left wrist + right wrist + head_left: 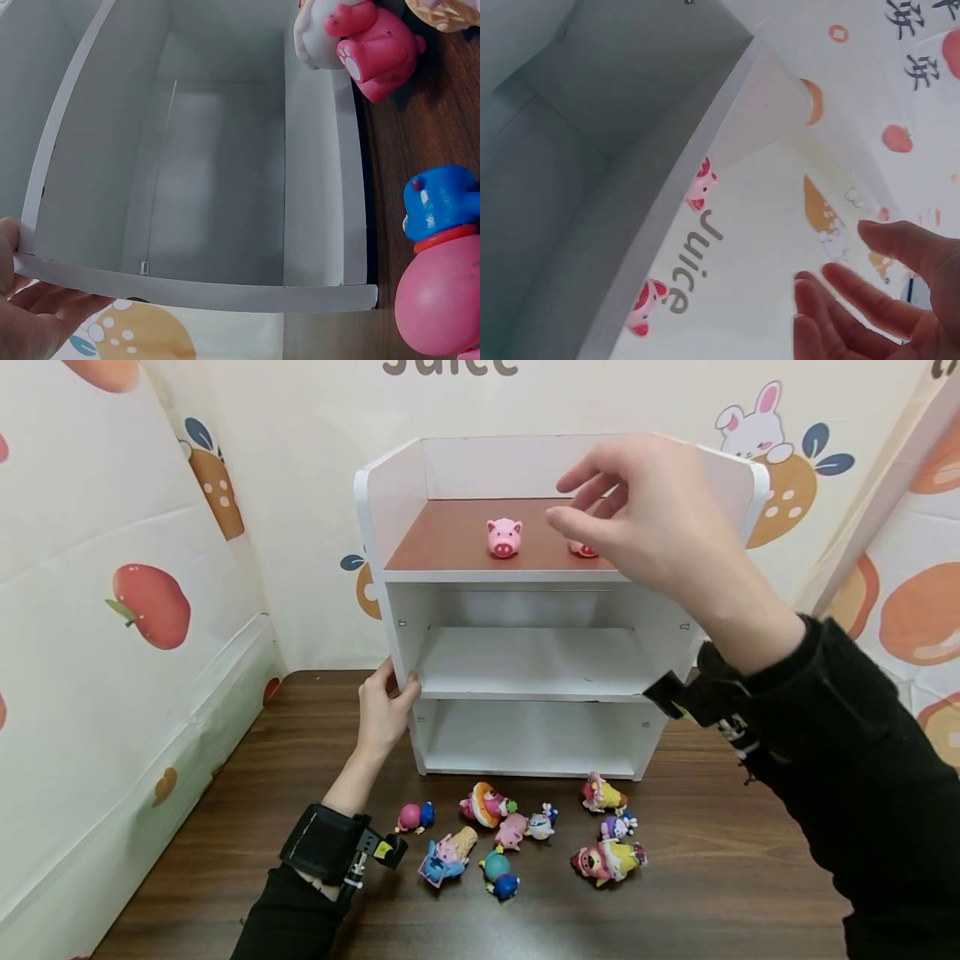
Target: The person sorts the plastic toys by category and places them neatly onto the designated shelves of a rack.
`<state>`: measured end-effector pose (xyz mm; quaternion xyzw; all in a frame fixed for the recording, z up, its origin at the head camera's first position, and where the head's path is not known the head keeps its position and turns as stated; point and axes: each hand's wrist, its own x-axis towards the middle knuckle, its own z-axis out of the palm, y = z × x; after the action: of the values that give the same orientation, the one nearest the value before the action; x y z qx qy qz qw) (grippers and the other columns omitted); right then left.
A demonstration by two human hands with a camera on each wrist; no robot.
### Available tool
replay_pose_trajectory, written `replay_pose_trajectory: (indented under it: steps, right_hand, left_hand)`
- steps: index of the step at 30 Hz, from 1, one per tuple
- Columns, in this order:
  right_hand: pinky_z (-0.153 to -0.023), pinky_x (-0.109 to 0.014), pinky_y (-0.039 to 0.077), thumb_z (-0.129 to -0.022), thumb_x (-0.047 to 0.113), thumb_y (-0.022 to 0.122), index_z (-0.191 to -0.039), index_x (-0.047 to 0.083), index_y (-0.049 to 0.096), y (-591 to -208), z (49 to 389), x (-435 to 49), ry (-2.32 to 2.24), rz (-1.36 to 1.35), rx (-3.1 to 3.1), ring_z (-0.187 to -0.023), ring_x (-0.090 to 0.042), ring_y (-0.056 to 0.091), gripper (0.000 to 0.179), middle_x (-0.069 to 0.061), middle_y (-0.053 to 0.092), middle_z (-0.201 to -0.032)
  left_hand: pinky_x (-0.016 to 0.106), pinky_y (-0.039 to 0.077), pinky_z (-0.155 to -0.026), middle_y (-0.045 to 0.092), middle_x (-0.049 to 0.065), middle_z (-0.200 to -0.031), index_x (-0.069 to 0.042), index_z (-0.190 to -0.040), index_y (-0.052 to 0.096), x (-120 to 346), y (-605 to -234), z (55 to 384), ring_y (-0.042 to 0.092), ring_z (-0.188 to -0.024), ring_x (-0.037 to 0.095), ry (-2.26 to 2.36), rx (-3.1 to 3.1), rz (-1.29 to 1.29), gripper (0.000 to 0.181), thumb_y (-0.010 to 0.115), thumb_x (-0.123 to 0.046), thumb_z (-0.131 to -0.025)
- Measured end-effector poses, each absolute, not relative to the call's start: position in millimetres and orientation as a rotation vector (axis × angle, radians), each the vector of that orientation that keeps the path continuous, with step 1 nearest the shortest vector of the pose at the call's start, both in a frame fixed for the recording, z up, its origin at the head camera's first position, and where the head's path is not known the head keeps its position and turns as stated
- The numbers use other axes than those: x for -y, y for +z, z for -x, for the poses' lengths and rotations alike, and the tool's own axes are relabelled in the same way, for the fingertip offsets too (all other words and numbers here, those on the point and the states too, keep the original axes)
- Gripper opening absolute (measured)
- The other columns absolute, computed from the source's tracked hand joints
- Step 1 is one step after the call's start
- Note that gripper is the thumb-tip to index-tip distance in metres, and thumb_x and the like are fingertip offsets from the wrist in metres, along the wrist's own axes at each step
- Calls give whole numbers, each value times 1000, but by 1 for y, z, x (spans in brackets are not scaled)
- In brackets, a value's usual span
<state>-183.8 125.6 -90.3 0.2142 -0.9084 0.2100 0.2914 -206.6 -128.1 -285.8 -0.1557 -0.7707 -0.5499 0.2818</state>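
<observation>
your left fingers (75,306) grip the white rack (394,631); your right fingers (591,467), relaxed, hold nothing; two pigs (504,537) seem done, on the top shelf (450,535); figurines (609,862) lying on the counter (720,860) await shelving, it seems

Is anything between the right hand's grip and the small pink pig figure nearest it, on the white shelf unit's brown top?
Nothing visible is. In the right wrist view, an open gap shows between the right hand's grip and that small pink pig figure.
</observation>
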Motion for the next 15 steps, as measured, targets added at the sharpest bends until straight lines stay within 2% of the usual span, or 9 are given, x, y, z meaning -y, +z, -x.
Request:
replay_pose_trajectory:
  steps: [4, 8, 12, 15]
  right_hand:
    - [-60, -16, 44, -82, 38, 58, -98, 13, 66, -107, 163, -131, 524, -662, 2273, -66, -2, 54, 31, 5, 63, -79]
    - [-59, -11, 43, -83, 29, 60, -96, 11, 67, -123, 147, -136, 554, -656, 2195, -65, -3, 54, 23, 4, 63, -76]
    - [-58, -14, 46, -81, 21, 63, -92, 6, 67, -142, 143, -143, 587, -609, 2148, -63, -8, 56, 19, -1, 63, -72]
    - [-58, -15, 46, -80, 16, 65, -91, 3, 67, -153, 139, -147, 645, -561, 2121, -62, -5, 55, 17, -4, 63, -72]
  left_hand:
    - [47, 48, -75, 56, 31, -104, 15, -110, 53, 128, -286, 206, 56, -93, 37, -1472, 2068, 409, 31, 49, 9, -80]
    - [46, 48, -75, 56, 31, -105, 14, -111, 52, 129, -286, 207, 55, -94, 37, -1477, 2067, 415, 31, 49, 9, -80]
    - [46, 48, -76, 55, 31, -106, 14, -111, 52, 129, -286, 206, 55, -94, 38, -1483, 2070, 418, 32, 49, 9, -80]
    - [46, 48, -76, 56, 31, -105, 15, -111, 52, 129, -286, 206, 55, -94, 37, -1483, 2071, 415, 31, 49, 9, -80]
